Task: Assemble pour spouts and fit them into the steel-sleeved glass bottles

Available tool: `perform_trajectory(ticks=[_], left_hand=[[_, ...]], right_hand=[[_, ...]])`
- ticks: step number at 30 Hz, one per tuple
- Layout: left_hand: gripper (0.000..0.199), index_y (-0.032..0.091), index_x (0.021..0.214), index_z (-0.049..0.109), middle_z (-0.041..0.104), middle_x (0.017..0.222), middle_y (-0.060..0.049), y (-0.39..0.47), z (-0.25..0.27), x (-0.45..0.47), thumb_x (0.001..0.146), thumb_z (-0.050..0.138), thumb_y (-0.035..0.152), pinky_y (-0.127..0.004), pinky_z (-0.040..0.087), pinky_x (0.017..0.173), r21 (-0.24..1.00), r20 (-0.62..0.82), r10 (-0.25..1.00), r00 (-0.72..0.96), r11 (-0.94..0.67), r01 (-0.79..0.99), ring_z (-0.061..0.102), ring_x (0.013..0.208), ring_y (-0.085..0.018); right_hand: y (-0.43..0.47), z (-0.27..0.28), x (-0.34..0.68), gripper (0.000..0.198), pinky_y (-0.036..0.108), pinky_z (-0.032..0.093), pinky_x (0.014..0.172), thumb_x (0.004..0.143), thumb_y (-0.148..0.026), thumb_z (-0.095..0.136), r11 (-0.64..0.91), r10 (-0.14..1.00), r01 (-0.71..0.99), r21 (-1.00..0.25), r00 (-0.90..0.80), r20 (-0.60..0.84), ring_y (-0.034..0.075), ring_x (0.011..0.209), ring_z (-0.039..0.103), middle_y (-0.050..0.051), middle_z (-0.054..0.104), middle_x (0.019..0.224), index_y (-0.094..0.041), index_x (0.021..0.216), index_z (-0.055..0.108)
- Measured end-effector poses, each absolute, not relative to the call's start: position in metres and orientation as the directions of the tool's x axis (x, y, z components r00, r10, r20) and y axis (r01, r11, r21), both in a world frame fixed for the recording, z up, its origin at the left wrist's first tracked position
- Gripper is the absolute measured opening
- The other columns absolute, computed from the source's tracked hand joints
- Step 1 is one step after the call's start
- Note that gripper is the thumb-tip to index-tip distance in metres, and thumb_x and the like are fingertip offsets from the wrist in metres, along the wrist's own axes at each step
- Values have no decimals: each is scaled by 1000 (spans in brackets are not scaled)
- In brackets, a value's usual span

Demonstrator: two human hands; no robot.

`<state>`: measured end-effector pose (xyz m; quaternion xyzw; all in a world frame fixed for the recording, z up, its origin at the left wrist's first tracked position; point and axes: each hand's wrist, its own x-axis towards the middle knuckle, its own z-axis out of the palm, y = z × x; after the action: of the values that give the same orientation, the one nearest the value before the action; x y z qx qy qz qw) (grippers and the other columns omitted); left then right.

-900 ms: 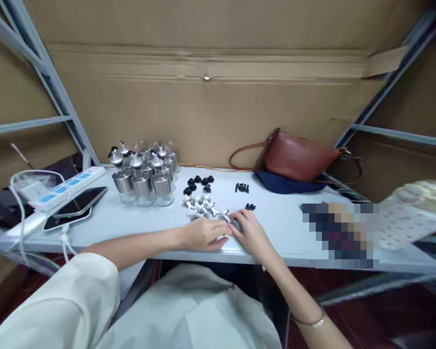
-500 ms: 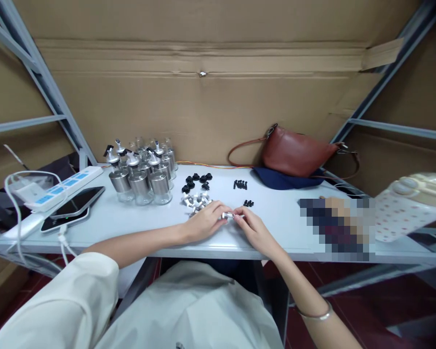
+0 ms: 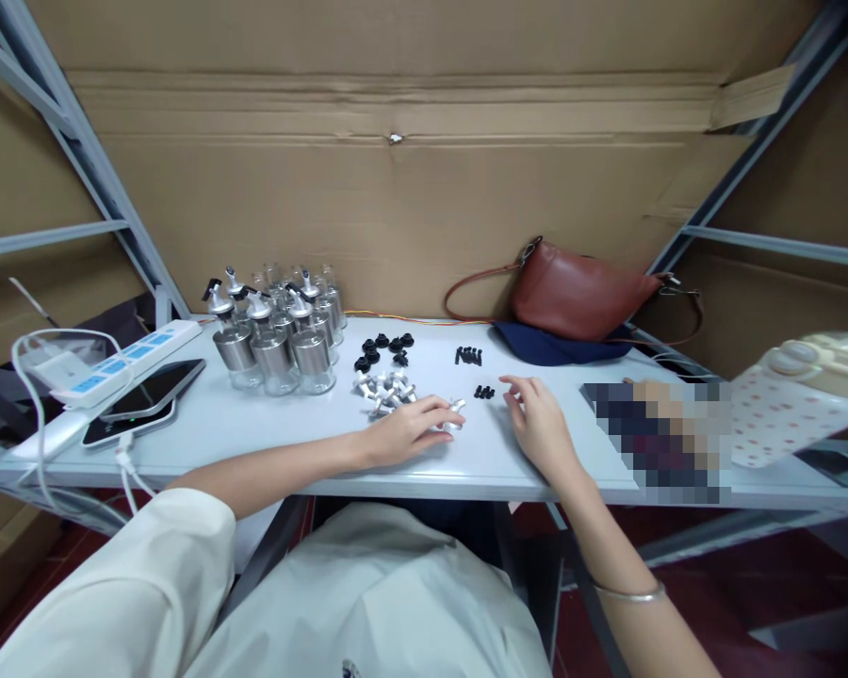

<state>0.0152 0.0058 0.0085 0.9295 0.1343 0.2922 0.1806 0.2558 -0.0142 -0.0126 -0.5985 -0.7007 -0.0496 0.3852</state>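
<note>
A small silver-and-white pour spout (image 3: 456,405) is pinched at the fingertips of my left hand (image 3: 411,431), low over the table. Its lower end is partly hidden by the fingers. Beside that hand lies a pile of similar silver-and-white spouts (image 3: 383,392). My right hand (image 3: 543,426) holds nothing, its thumb and fingers apart, just right of a small cluster of short black pieces (image 3: 484,392). Farther back are several thin black pieces (image 3: 468,356) in a row. Round black stoppers (image 3: 371,352) lie behind the spout pile.
Glass bottles with steel sleeves (image 3: 274,358), some topped with spouts, stand at the back left. A power strip (image 3: 136,363) and phones (image 3: 154,388) lie at the left. A brown bag (image 3: 579,294) rests on a navy cap (image 3: 558,348). Cardboard (image 3: 424,207) walls the back.
My right hand has let go of the spout and moved right, its fingers opening. My left hand keeps the spout, which now points more upward.
</note>
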Motion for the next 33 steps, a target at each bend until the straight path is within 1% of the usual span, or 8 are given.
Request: perform_trajectory(ticks=[3,7,14,18,22,27,30,33], left_hand=[[28,12,113,56,57,107,-13,5,10,12,92,44,26,-28,47,91,419,532,358,767,-899,129,58,99,-16],[25,14,111,56,58,107,-12,5,11,11,92,43,23,-28,47,91,402,580,351,735,-908,116,58,100,-16],[23,14,107,57,60,107,-12,6,10,12,92,41,21,-28,46,89,341,588,329,739,-929,143,58,101,-16],[22,16,102,58,63,103,-10,6,11,12,93,38,20,-32,44,91,301,568,340,750,-934,195,59,104,-18],[27,17,116,52,58,114,-11,6,10,12,92,43,27,-33,44,95,355,574,397,716,-909,220,56,110,-19],[31,19,122,47,55,116,-12,7,9,11,93,41,27,-35,44,96,370,605,402,687,-906,205,54,112,-19],[30,19,121,48,56,116,-11,7,9,11,93,41,27,-34,45,95,345,599,381,704,-917,202,55,112,-18],[30,18,120,49,58,118,-12,8,9,11,93,41,28,-34,43,95,292,597,346,724,-934,206,53,114,-19]], right_hand=[[-8,-21,268,35,42,45,74,87,-19,38,176,841,952,-251,-13,541,29,89,55,15,58,99,-17,116,57],[-8,-25,266,31,41,44,72,87,-19,41,143,874,977,-157,-50,483,30,91,53,15,59,102,-19,112,60],[-9,-19,265,9,38,45,73,82,-19,49,229,857,923,-308,-40,514,25,78,55,10,62,81,-18,79,58],[-15,-12,259,11,36,45,72,79,-20,53,255,881,874,-414,-33,472,24,77,57,6,64,76,-20,69,57],[-25,-8,236,12,36,46,75,80,-20,53,354,898,799,-486,-147,414,22,78,60,5,65,80,-21,70,60],[-34,-12,203,14,36,48,72,82,-17,51,465,839,762,-451,-216,499,22,78,59,7,64,80,-21,72,59],[-36,-11,196,11,37,48,72,81,-17,52,478,831,753,-452,-220,511,23,78,59,8,64,79,-21,73,58],[-39,-7,197,8,34,48,71,82,-19,51,463,840,697,-548,-147,522,22,76,60,6,66,81,-21,80,58]])
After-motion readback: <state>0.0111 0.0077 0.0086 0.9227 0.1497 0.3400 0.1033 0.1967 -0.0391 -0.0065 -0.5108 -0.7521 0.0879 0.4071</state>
